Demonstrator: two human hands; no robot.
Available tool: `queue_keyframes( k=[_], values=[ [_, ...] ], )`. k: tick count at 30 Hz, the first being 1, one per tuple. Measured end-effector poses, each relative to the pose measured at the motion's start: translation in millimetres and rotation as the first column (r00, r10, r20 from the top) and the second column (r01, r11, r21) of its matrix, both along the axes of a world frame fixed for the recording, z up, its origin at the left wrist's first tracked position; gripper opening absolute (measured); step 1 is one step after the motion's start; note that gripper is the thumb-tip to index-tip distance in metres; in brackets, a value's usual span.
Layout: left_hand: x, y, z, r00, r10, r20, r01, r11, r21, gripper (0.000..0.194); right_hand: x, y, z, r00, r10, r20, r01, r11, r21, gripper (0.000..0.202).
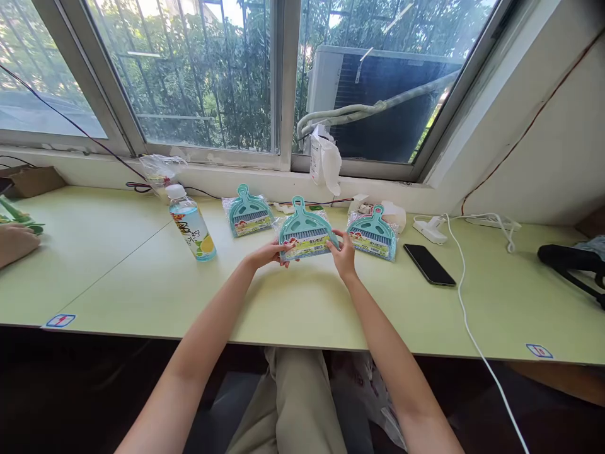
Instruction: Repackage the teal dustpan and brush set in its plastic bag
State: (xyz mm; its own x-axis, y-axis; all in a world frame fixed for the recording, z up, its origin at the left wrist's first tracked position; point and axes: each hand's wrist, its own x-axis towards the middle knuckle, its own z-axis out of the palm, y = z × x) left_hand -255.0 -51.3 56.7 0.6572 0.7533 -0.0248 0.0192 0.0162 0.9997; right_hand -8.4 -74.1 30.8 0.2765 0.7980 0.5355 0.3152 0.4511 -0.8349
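Note:
Between my two hands is a teal mini dustpan and brush set (306,230) in clear plastic packaging with a yellow label, its handle pointing toward the window. My left hand (270,254) grips its lower left corner, fingers partly beneath it. On the lower right corner, my right hand (343,253) closes with thumb and fingers. A matching packaged dustpan set (248,213) lies behind and to the left. Another packaged dustpan set (373,234) lies on the right, just beyond my right hand.
A drink bottle (193,224) stands left of my hands. To the right lie a black phone (429,265), a white charger (430,229) and a white cable (463,296) crossing the table edge. Another person's hand (17,243) rests at far left. A tissue pack (324,157) leans against the window.

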Motion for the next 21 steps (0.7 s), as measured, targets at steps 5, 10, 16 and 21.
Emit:
queue_keyframes(
  k=[5,10,16,21],
  values=[
    [0.7,-2.6,3.5,0.999,-0.007,-0.037,0.008,1.0,0.026,0.05,2.9,7.0,-6.1,0.88,0.192,-0.435,-0.313,0.922,-0.227,0.042],
    [12.6,-5.4,1.5,0.997,0.073,-0.017,-0.071,0.994,0.078,0.06,7.4,9.9,-7.4,0.785,0.186,-0.59,-0.368,0.907,-0.204,0.034],
    [27.5,-9.4,3.4,0.931,0.297,0.213,-0.323,0.942,0.096,0.074,17.3,15.4,-8.8,0.753,0.04,-0.657,-0.227,0.953,-0.202,0.03],
    [30.5,-8.4,1.0,0.927,0.337,0.163,-0.373,0.865,0.335,0.058,18.7,14.4,-8.2,0.75,0.018,-0.661,-0.194,0.962,-0.194,0.03]
  ],
)
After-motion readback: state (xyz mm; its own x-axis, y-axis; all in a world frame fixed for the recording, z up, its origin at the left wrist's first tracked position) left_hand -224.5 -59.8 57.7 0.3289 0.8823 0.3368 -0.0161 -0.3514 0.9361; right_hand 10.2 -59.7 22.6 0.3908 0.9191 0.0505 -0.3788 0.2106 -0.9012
